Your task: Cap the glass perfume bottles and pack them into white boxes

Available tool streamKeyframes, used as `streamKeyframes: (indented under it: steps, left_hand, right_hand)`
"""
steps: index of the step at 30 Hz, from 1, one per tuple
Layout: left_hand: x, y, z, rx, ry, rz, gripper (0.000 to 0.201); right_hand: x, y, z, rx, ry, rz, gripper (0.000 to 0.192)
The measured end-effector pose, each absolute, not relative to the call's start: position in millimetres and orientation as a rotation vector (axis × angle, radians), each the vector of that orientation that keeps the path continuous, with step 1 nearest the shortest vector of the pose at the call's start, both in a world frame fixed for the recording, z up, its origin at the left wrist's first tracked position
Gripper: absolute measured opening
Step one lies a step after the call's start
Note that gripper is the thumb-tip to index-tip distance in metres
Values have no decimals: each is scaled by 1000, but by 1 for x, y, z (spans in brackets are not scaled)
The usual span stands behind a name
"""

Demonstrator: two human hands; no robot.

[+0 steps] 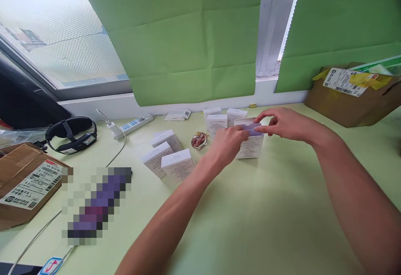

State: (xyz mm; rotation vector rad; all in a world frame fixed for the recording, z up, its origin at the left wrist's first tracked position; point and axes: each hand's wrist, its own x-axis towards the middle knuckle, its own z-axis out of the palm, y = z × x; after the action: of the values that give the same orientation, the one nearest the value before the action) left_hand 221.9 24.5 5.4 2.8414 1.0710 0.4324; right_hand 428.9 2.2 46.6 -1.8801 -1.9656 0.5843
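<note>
Two bare hands meet over one small white box (pixel 250 146) standing upright near the middle of the pale green table (pixel 275 208). The left hand (pixel 227 143) comes in from seven o'clock and its fingers rest against the box's left side near the top. The right hand (pixel 283 124) comes in from four o'clock, with thumb and fingers pinched on the box's top flap, which shows a purple tint. Both hands are closed on the box, and it stands on the table between them.

Open room lies from four to seven o'clock of the box, where the tabletop is bare apart from the two forearms crossing it. At twelve o'clock, more white boxes (pixel 216 122) stand close behind it, just short of the window ledge and the green blinds (pixel 194 37). At nine o'clock a small glass bottle (pixel 199 140) sits near the left hand, and farther out three tilted boxes (pixel 169 158) crowd together. A power strip (pixel 134 124) and a black headband (pixel 71 134) lie toward ten o'clock. A brown carton (pixel 354 99) sits at two o'clock by the wall, well apart from the hands, and another carton (pixel 25 183) sits at the table's left edge at eight o'clock.
</note>
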Motion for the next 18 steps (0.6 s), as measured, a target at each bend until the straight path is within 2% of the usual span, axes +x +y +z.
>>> streamKeyframes:
  steps: [4,9,18]
  left_hand:
    - [219,28,8,2827,1110,445,26]
    - [218,27,12,2823,1105,487,22]
    - [195,31,40,2690,974,771,17]
  right_hand:
    - [433,-3,46,-1755,-1863,742,45]
    - [438,-1,39,-1680,-1834,764,57]
    - [441,1,41,-1690,-1846,728,61]
